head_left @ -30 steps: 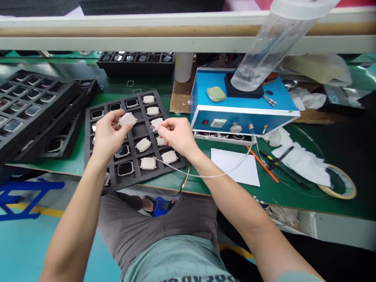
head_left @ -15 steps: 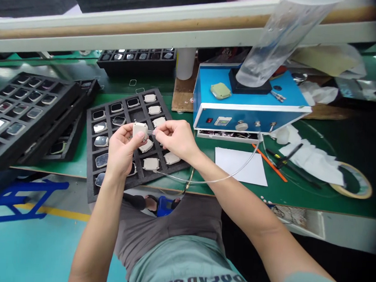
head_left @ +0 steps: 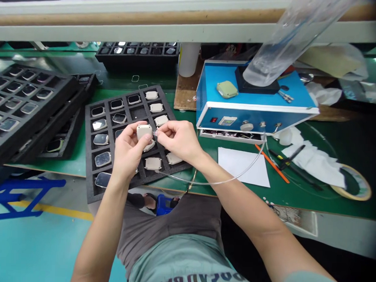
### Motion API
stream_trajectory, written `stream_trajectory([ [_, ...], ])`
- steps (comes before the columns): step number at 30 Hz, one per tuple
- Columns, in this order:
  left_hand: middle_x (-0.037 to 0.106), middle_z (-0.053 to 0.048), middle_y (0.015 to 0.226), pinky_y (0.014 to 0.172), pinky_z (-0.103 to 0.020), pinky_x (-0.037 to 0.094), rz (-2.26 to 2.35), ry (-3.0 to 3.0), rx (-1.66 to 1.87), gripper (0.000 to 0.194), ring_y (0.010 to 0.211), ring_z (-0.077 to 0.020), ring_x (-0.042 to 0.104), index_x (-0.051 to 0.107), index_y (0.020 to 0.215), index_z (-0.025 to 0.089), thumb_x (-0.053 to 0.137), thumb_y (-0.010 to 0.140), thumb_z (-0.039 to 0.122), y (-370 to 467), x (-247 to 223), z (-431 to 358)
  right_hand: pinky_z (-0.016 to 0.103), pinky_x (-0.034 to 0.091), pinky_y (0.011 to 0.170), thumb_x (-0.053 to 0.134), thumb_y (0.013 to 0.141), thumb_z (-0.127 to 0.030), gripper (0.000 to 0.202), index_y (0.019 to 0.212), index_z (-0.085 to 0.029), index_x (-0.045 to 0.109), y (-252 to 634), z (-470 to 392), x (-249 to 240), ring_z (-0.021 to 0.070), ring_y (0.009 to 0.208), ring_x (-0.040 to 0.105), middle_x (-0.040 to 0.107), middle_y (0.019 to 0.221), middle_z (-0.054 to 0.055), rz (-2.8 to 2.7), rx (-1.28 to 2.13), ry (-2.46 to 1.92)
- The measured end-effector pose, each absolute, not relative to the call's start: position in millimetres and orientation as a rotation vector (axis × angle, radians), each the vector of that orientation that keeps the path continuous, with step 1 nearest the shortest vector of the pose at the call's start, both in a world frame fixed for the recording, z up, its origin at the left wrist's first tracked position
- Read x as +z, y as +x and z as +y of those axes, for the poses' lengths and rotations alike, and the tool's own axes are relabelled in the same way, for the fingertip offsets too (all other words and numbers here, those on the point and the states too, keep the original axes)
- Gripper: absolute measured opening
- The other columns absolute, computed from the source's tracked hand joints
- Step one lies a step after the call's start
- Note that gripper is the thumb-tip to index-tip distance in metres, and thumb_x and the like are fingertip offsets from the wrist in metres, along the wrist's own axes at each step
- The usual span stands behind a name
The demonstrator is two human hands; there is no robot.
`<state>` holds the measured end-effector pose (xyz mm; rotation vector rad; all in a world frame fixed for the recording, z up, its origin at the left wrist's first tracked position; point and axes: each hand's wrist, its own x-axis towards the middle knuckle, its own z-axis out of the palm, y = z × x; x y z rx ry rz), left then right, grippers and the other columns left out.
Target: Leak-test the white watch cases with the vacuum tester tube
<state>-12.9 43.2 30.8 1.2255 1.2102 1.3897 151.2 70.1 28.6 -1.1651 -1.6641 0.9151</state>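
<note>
Both bare forearms reach forward from the bottom of the view and converge in front of the body. The left hand (head_left: 127, 149) is raised with its back toward the camera, wrist straight, thumb and fingers curled up in a pinch at the fingertips. The right hand (head_left: 178, 140) comes in from the right, wrist bent slightly inward, its thumb and forefinger pinched together and pointing left. The fingertips of the two hands lie just beside each other, nearly touching.
</note>
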Motion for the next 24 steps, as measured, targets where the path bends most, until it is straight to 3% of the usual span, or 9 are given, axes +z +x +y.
stream_trajectory([
  [13, 0.064, -0.006, 0.106, 0.072, -0.02, 0.052, 1.206, 1.296, 1.324, 0.046, 0.089, -0.0132, 0.059, 0.064, 0.123, 0.019, 0.077, 0.082, 0.038, -15.1, 25.9, 40.2, 0.02, 0.046, 0.058, 0.065, 0.081, -0.023, 0.014, 0.077, -0.013, 0.074, 150.7, 72.4, 23.6, 0.0119, 0.064, 0.064, 0.07, 0.068, 0.002, -1.677, 1.021, -1.066],
  [19, 0.061, -0.005, 0.106, 0.071, -0.02, 0.051, 1.179, 1.221, 1.307, 0.043, 0.087, -0.0132, 0.057, 0.061, 0.124, 0.022, 0.073, 0.086, 0.038, -16.4, 26.3, 37.2, 0.018, 0.047, 0.05, 0.067, 0.086, -0.034, 0.024, 0.088, -0.012, 0.077, 151.8, 73.3, 25.7, 0.0086, 0.054, 0.061, 0.073, 0.077, 0.004, -1.621, 1.286, -0.982],
  [24, 0.061, -0.005, 0.106, 0.073, -0.023, 0.051, 1.077, 1.138, 1.267, 0.042, 0.086, -0.014, 0.057, 0.06, 0.123, 0.023, 0.072, 0.087, 0.04, -15.1, 26.0, 34.3, 0.016, 0.044, 0.044, 0.075, 0.081, -0.041, 0.033, 0.097, -0.012, 0.076, 152.3, 74.0, 29.4, 0.0084, 0.053, 0.061, 0.073, 0.075, 0.004, -1.544, 1.519, -0.93],
])
